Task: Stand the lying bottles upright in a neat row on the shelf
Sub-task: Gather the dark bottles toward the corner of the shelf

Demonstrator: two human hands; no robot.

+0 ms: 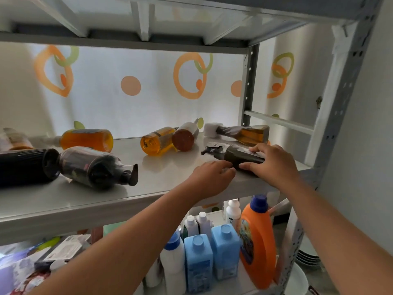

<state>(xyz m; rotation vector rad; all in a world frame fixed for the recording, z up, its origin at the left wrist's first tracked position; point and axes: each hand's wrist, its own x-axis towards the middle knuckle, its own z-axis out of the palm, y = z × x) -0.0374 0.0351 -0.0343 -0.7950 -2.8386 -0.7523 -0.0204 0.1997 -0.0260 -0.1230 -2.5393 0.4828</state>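
Several bottles lie on their sides on the white shelf (165,173). A dark green pump bottle (238,155) lies near the right front edge, pump pointing left. My right hand (274,165) wraps over its body, thumb under the front. My left hand (212,177) rests on the shelf just left of it, fingertips touching its lower shoulder. Behind it lies an amber bottle with a white cap (244,133). At centre back lie an orange bottle (157,143) and a brown-bottomed one (185,137). On the left lie a black pump bottle (95,167), a dark ribbed bottle (23,167) and an orange one (87,139).
A grey metal upright (340,103) borders the shelf on the right, and another shelf runs close overhead. The shelf below holds upright blue bottles (212,256), an orange detergent jug (257,241) and white bottles. Plates (308,256) are stacked at lower right.
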